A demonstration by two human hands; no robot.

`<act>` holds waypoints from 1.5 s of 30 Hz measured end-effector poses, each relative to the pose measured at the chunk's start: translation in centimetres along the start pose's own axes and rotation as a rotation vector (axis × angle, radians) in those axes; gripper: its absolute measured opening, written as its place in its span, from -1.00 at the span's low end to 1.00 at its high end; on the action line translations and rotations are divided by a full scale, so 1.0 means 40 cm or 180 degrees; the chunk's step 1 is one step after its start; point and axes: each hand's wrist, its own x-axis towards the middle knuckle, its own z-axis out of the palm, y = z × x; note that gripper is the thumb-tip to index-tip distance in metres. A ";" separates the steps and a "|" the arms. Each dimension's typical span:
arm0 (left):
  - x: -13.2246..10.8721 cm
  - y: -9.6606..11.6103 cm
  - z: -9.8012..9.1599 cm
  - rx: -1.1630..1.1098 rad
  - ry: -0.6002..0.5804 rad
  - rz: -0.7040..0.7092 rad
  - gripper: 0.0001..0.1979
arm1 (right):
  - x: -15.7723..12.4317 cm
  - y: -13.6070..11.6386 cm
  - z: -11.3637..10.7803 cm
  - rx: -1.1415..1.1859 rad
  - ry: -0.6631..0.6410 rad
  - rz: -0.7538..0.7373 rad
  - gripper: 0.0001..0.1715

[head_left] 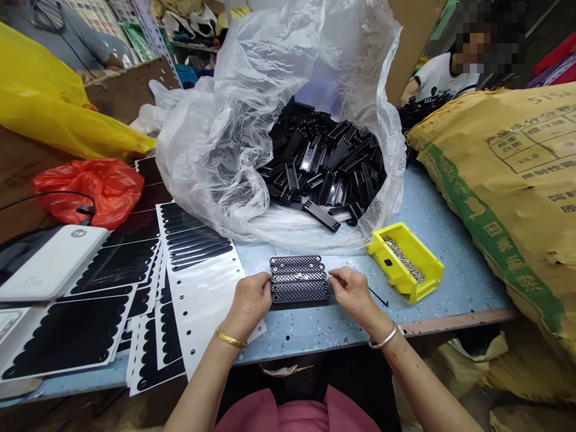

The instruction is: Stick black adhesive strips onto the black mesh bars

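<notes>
Several black perforated plastic strips point(300, 279) lie side by side in a tight row on the blue speckled table point(288, 339). My left hand point(248, 302) touches the row's left end, with its fingertips hidden. My right hand point(351, 294) is at the right end, its fingertips drawn together against or just beside the strips. Whether those fingers hold anything small is hard to see. A yellow plastic bin point(405, 262) of small silver screws stands to the right of my right hand. A white sheet with black scalloped pieces point(198, 264) lies under my left wrist.
A clear plastic bag point(216, 138) holds a heap of black parts point(321, 162) behind the strips. A large yellow woven sack point(504, 198) lies at the right. More black-and-white sheets, a white device point(49, 264) and a red bag point(90, 192) lie left. A co-worker point(443, 75) sits far right.
</notes>
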 end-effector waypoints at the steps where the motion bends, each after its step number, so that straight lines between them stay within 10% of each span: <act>1: 0.000 0.001 -0.004 -0.0031 0.0035 -0.0027 -0.74 | 0.008 -0.001 -0.003 -0.0015 0.0090 0.0033 -0.80; 9: 0.009 0.033 -0.041 -0.0569 0.0460 -0.0041 -0.78 | 0.086 -0.053 -0.007 -0.0228 -0.0362 -0.0444 -0.78; 18: 0.035 0.096 -0.009 0.0037 -0.0284 0.0431 -0.77 | 0.119 -0.095 0.011 -0.0756 -0.0916 -0.0431 -0.77; 25: 0.041 0.111 -0.004 0.0335 -0.0480 0.0422 -0.79 | 0.132 -0.022 -0.073 0.0663 0.0011 0.0280 -0.77; 34: 0.047 0.104 0.003 0.0295 -0.0391 0.0606 -0.77 | 0.024 0.033 -0.073 0.0876 -0.0022 0.0638 -0.80; 45: -0.020 0.021 -0.044 -0.0622 0.0651 -0.0267 -0.78 | 0.091 -0.063 -0.017 -0.0093 -0.0382 -0.0218 -0.81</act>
